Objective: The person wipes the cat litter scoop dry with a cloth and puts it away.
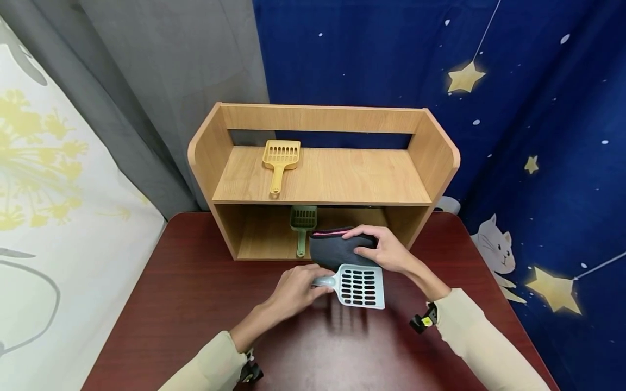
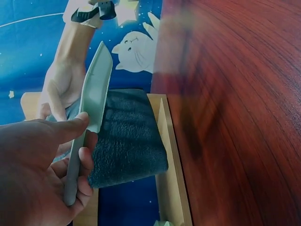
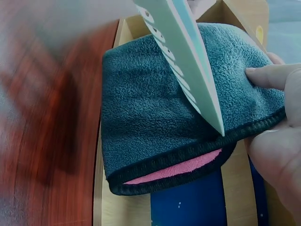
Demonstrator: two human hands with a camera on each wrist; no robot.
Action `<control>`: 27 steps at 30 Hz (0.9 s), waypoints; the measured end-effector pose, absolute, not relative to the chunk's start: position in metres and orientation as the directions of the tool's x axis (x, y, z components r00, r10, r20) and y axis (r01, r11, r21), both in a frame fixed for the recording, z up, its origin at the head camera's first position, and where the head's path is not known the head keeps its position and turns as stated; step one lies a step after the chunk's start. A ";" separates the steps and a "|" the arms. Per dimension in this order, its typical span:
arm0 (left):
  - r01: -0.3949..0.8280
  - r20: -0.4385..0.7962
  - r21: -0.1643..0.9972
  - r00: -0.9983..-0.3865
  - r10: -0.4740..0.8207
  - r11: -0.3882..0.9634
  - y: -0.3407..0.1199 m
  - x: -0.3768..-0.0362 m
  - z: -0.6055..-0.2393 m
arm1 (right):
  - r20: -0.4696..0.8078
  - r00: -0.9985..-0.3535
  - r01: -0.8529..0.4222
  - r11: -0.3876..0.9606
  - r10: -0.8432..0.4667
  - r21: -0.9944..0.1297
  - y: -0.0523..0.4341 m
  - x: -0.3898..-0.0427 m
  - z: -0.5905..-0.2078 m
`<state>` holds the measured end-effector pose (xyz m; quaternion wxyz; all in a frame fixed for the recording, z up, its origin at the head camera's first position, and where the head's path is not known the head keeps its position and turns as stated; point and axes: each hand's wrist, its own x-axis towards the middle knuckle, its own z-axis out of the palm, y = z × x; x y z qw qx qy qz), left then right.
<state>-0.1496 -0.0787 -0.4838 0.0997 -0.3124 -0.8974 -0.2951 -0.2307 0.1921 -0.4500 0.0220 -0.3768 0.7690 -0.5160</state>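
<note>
My left hand (image 1: 298,288) grips the handle of a pale blue-green slotted litter scoop (image 1: 362,286), whose head points to the right. In the left wrist view the scoop (image 2: 96,89) is seen edge-on, with thumb and fingers round its handle. My right hand (image 1: 383,247) pinches a folded dark grey cloth (image 1: 335,251) by its edge. A pink inner side shows at the black-bound rim of the cloth (image 3: 155,113) in the right wrist view. The scoop's head overlaps the cloth there. Both things are held above the table, in front of the shelf.
A two-tier wooden shelf (image 1: 323,174) stands at the back of the dark red table (image 1: 205,315). On its upper board lies a yellow litter scoop (image 1: 281,157); a green one (image 1: 303,222) lies on the lower board. Curtains hang behind and beside the table.
</note>
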 end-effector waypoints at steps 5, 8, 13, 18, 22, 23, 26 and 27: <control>0.601 0.356 0.472 -0.799 0.485 0.645 -0.081 -0.149 -0.485 | 0.345 -0.734 -0.545 0.205 -0.585 -0.813 0.202 -0.229 -0.451; 0.594 0.356 0.474 -0.805 0.475 0.650 -0.083 -0.150 -0.485 | 0.318 -0.764 -0.515 0.234 -0.561 -0.825 0.217 -0.227 -0.453; 0.586 0.374 0.476 -0.809 0.453 0.655 -0.089 -0.152 -0.485 | 0.290 -0.811 -0.486 0.309 -0.508 -0.817 0.240 -0.222 -0.455; 0.558 0.378 0.501 -0.828 0.414 0.661 -0.092 -0.153 -0.484 | 0.334 -0.858 -0.477 0.364 -0.390 -0.800 0.253 -0.215 -0.455; 0.527 0.377 0.530 -0.848 0.372 0.665 -0.092 -0.155 -0.484 | 0.348 -0.906 -0.411 0.311 -0.239 -0.857 0.254 -0.207 -0.456; 0.518 0.376 0.540 -0.854 0.360 0.664 -0.092 -0.155 -0.484 | 0.339 -0.919 -0.385 0.278 -0.199 -0.880 0.253 -0.204 -0.456; 0.497 0.378 0.569 -0.866 0.328 0.656 -0.092 -0.155 -0.485 | 0.295 -0.951 -0.306 0.146 -0.092 -0.941 0.248 -0.196 -0.458; 0.492 0.380 0.575 -0.868 0.319 0.654 -0.091 -0.155 -0.486 | 0.277 -0.959 -0.282 0.093 -0.063 -0.955 0.245 -0.193 -0.459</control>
